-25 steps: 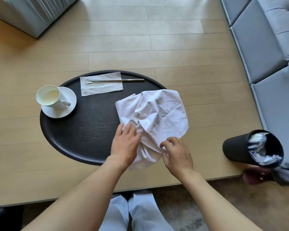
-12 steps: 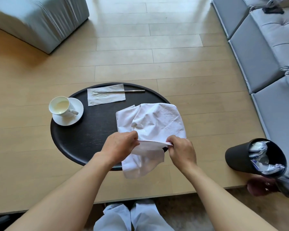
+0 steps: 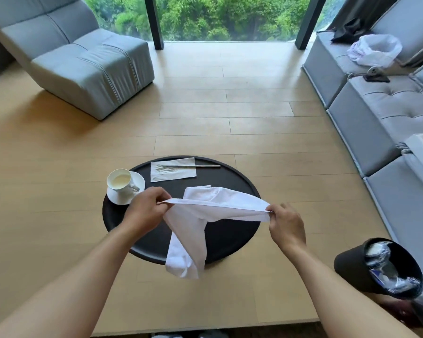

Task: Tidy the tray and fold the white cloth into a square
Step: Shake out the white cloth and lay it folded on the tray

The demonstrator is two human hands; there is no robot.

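Note:
A white cloth [image 3: 205,211] hangs in the air above a round black tray [image 3: 239,230]. My left hand [image 3: 147,208] pinches one corner of it and my right hand [image 3: 286,223] pinches the other, with one hem stretched taut between them. The rest of the cloth droops down past the tray's near rim. On the tray stand a white cup [image 3: 121,180] on a saucer [image 3: 125,200] at the left, and a paper napkin [image 3: 172,169] with a metal fork [image 3: 193,166] lying across it at the back.
The tray lies on a low light wooden platform [image 3: 230,123]. A black bin [image 3: 381,267] with crumpled wrappers stands at the right front. A grey sofa [image 3: 386,106] runs along the right and a grey armchair [image 3: 88,59] sits at the back left.
Both hands took hold of the cloth's edge, lifted it off the tray and drew apart, stretching it. The head camera tilted up, showing more of the room.

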